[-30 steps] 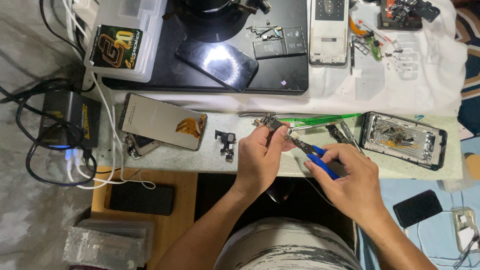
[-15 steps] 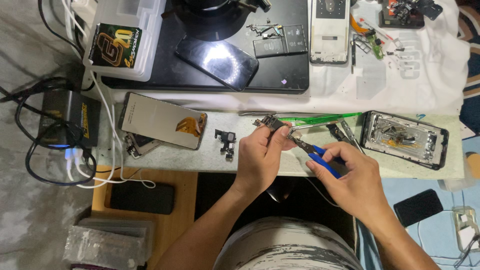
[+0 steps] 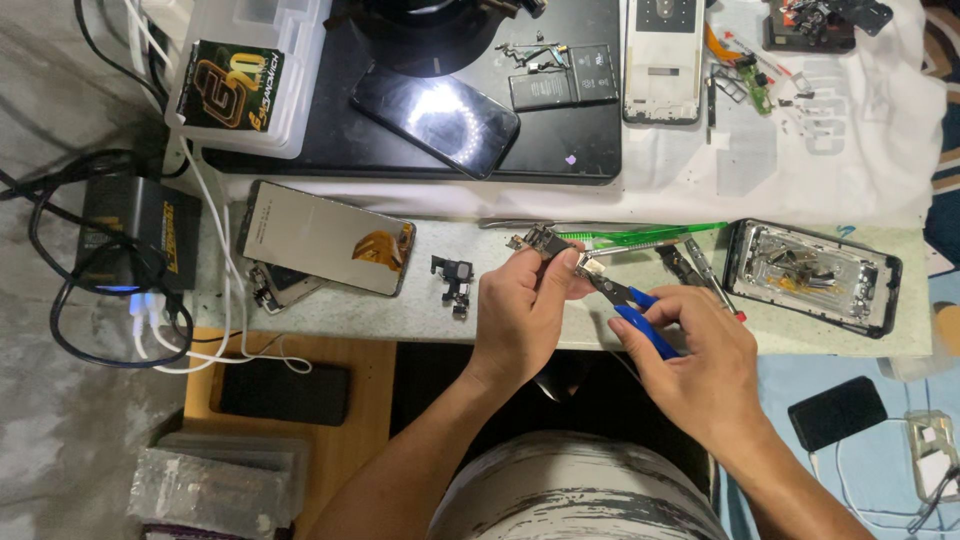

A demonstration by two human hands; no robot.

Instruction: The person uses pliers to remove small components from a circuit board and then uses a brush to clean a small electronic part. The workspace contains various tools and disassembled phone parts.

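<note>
Little has shifted since the earlier frames: our hands hold the same pose above the bench edge, only settling slightly. Our left hand [image 3: 520,310] pinches a small part [image 3: 540,243] between thumb and fingertips, raised just off the bench [image 3: 400,310]. Our right hand [image 3: 700,365] is clenched on the blue-handled cutters [image 3: 630,305], whose tip meets the part's right edge just beside our left thumb. To do this well, we judge, we should keep the left pinch firm and still, bite only at the tip, and squeeze slowly so the piece does not twist or spring away. Left of the grip lie a tiny loose module [image 3: 452,275] and, beyond it, a screen panel [image 3: 320,238]. Right of the grip rest green tweezers [image 3: 640,236], a screwdriver [image 3: 705,270] and an opened phone frame [image 3: 810,275]. Farther off, past the grip, a dark mat [image 3: 590,120] carries a black phone [image 3: 435,115], a battery [image 3: 560,85] and a white back shell [image 3: 663,60].
</note>
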